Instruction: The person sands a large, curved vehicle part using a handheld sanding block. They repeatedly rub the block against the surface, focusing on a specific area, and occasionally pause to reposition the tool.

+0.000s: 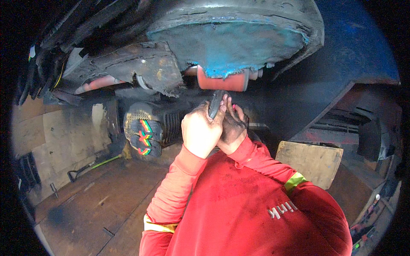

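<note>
Both hands are together in front of the machine, just below a red sanding drum [222, 82]. Between my fingers stands a dark grey, narrow sole-like piece [217, 103], its upper end at or close to the drum's lower edge; contact cannot be made out. My left hand [198, 131] is closed round its near side. My right hand [234, 127], blackened with dust, presses its fingers against the other side. A small pink spot shows at the right fingers. Above the drum hangs a dusty hood [239, 42] with a ragged blue lining.
Dark pieces with red, yellow and green trim [145, 137] lie on a dusty ribbed motor [171, 121] at the left. Another reddish drum [102, 83] sits under a torn flap. A wooden board [309, 162] stands at the right. A green-handled tool [104, 162] lies on the brown floor [94, 209].
</note>
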{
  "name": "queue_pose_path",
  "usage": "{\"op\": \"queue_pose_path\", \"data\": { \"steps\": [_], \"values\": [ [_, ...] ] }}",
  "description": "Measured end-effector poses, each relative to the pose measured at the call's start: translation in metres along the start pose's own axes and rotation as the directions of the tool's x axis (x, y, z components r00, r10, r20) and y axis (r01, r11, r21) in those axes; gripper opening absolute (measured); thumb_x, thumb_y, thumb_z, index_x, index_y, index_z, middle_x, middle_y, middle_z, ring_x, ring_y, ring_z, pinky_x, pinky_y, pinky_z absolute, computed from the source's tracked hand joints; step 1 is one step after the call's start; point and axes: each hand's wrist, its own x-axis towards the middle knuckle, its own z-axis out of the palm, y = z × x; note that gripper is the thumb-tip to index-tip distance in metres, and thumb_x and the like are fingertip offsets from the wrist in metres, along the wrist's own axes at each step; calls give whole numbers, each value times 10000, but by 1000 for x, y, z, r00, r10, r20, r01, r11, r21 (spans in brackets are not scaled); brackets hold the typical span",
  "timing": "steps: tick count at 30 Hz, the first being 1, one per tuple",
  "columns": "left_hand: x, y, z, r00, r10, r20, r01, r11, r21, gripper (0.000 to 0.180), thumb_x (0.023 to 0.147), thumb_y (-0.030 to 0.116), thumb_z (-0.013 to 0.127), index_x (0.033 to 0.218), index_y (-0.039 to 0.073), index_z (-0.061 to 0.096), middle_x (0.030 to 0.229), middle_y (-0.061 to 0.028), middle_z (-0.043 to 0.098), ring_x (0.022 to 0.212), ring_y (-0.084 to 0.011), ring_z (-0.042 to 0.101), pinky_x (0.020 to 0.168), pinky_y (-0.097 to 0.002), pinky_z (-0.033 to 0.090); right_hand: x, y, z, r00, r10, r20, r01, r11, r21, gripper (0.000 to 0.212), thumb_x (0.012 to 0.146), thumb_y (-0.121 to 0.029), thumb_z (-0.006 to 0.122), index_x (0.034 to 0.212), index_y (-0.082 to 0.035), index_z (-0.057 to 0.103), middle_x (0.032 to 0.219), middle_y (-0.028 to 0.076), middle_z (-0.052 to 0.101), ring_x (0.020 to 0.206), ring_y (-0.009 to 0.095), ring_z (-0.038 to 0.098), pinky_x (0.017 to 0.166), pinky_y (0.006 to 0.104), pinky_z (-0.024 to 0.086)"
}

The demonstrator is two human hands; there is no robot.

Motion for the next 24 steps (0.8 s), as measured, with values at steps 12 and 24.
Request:
{"op": "queue_pose_path", "data": {
  "steps": [12, 24],
  "values": [
    [7, -9, 15, 997, -47, 65, 49, 998, -29, 369, 902, 367, 664, 828, 6, 685, 739, -257, 647, 697, -433, 662, 579, -470, 514, -1, 11, 5, 997, 43, 65, -40, 998, -50, 722, 860, -342, 553, 1470, 2, 379, 1527, 264, 365, 1429, 370, 357, 1122, 515, 259],
    [-24, 2, -4, 998, -3, -57, 1, 999, -46, 257, 911, 287, 688, 893, 31, 689, 784, -223, 659, 692, -409, 660, 592, -450, 500, -4, 21, 6, 984, -180, -16, 179, 983, -38, 737, 808, -345, 681, 1418, 5, 462, 1525, 325, 324, 1462, 399, 297, 1132, 573, 247]
  ]
}}
